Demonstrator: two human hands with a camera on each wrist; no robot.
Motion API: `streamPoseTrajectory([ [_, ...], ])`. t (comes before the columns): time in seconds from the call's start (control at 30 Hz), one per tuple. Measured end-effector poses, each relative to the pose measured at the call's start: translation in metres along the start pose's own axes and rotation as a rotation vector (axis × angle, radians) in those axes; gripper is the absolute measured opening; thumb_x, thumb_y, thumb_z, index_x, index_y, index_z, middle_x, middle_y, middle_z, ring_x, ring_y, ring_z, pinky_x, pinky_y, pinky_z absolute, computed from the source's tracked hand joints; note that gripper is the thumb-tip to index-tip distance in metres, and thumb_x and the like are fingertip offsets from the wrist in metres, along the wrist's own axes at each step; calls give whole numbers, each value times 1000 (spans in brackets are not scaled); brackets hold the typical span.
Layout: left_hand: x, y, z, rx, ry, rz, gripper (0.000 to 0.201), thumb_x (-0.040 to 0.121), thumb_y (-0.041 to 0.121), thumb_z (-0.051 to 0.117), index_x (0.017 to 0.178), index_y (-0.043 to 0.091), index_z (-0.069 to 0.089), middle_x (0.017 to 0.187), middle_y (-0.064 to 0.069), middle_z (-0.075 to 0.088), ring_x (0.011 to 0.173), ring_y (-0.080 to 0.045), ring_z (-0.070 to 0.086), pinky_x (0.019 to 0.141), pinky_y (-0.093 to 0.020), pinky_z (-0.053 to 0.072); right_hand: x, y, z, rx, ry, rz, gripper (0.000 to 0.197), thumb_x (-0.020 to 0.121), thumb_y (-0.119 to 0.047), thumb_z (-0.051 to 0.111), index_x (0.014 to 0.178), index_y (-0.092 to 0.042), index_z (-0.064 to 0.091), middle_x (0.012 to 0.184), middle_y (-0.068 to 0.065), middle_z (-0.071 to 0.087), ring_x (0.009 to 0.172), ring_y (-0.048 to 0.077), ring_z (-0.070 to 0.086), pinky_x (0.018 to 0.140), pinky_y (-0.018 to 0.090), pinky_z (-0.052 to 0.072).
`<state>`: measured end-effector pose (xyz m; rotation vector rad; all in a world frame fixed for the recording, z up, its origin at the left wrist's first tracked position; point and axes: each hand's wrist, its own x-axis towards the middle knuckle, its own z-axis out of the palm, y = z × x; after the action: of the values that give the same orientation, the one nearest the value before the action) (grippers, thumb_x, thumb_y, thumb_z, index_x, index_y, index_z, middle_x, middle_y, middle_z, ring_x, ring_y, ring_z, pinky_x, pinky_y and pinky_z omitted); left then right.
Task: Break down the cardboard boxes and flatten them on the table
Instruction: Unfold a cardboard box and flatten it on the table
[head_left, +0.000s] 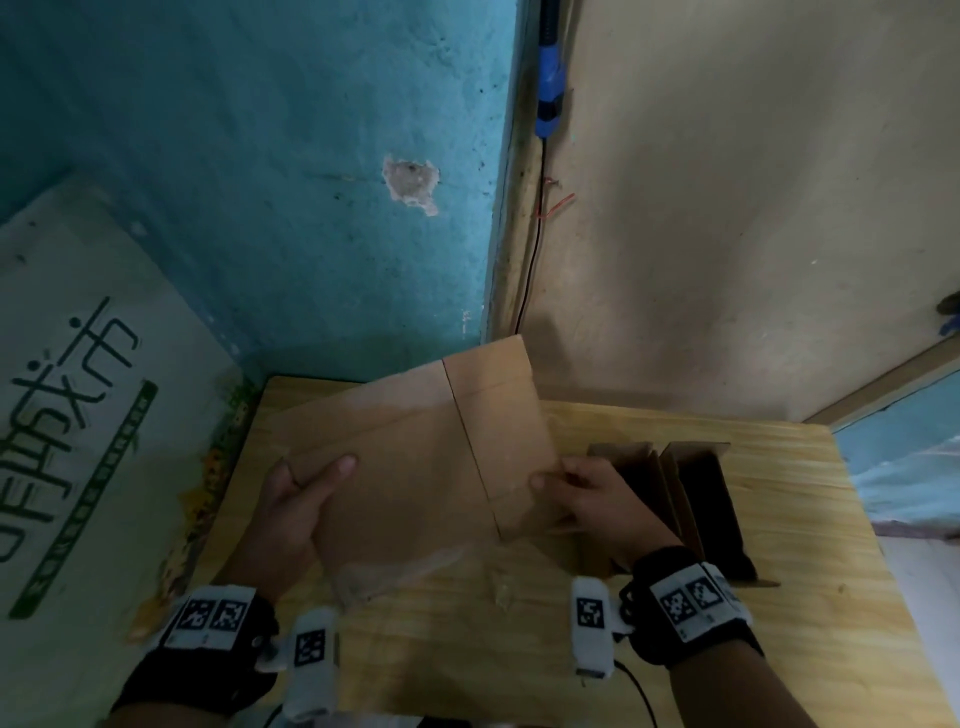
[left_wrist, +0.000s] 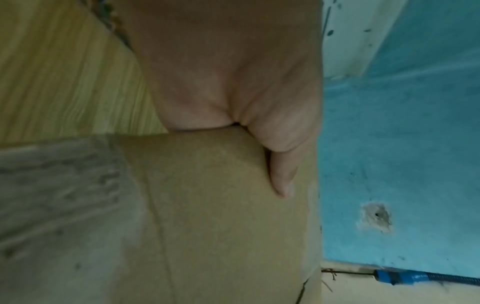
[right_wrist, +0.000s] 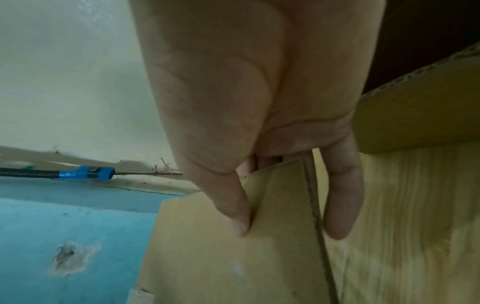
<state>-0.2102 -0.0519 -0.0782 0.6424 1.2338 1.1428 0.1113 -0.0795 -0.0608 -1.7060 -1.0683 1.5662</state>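
Matt brown cardboard sheet (head_left: 415, 447); pale grained wood table (head_left: 519, 639); rough painted wall (head_left: 291, 171).

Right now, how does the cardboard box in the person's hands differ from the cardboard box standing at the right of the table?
The held cardboard box is collapsed into a flat panel; the standing cardboard box is still upright, its dark inside showing. The held one is tilted above the table, with the left hand and right hand each keeping a grip on one edge; the standing one rests on the table, ungripped. Both are plain brown corrugated cardboard.
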Motion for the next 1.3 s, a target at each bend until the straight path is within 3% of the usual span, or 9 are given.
streamPoseTrajectory([
  [0.17,8,1,-10,-84,-16,-79,67,65,35,91,123,8,71,123,-14,73,115,-32,69,96,-49,53,6,0,3,-17,-13,-58,21,103,-20,62,122,-14,69,117,6,74,107,22,71,78,37,65],
  [0.27,10,11,-19,168,-92,-10,37,80,25,81,113,9,77,114,-12,77,109,-29,73,93,-44,56,13,3,4,-127,-4,-28,27,104,-25,61,130,-19,63,127,1,64,111,16,63,68,27,63],
  [0.43,12,19,-28,519,-140,-85,23,80,18,81,103,20,77,95,5,81,82,-9,77,64,-23,58,26,4,5,-170,151,-41,35,99,-26,68,133,-26,58,129,-1,62,116,22,62,85,46,64],
  [0.53,12,15,-37,513,-159,-158,28,87,17,77,114,23,73,103,4,80,91,-14,77,71,-29,62,31,3,8,-141,288,-75,45,96,-23,73,135,-29,51,115,-7,64,112,21,64,94,48,60],
  [0.67,11,-3,-53,379,-76,-207,29,94,16,69,123,13,70,112,-7,78,101,-28,75,84,-42,62,34,1,7,-70,362,-108,68,97,-19,71,153,-30,34,129,-3,56,115,16,58,99,39,50],
  [0.83,22,-44,-77,166,145,-387,30,91,13,72,117,-2,70,110,-18,77,95,-29,75,87,-43,58,32,9,0,-50,317,-147,56,99,-15,68,145,-36,44,129,-5,60,115,14,59,98,37,50],
  [1.07,19,-81,-82,119,166,-483,40,95,15,68,132,2,58,125,-16,67,117,-36,63,101,-49,53,26,24,-12,68,257,-147,43,95,-8,71,128,-33,56,118,8,66,111,27,68,98,45,57],
  [1.2,24,-87,-77,521,223,-420,31,88,21,78,112,6,65,100,-8,71,93,-28,68,71,-35,58,24,26,-22,111,236,-177,37,96,-2,68,118,-31,59,118,19,65,109,36,70,97,48,58],
  [1.3,34,-94,-80,964,231,-371,53,77,49,81,105,5,70,91,-10,72,78,-28,69,68,-40,62,18,25,-37,124,264,-232,33,100,3,59,120,-23,59,116,21,65,104,37,72,92,47,61],
])
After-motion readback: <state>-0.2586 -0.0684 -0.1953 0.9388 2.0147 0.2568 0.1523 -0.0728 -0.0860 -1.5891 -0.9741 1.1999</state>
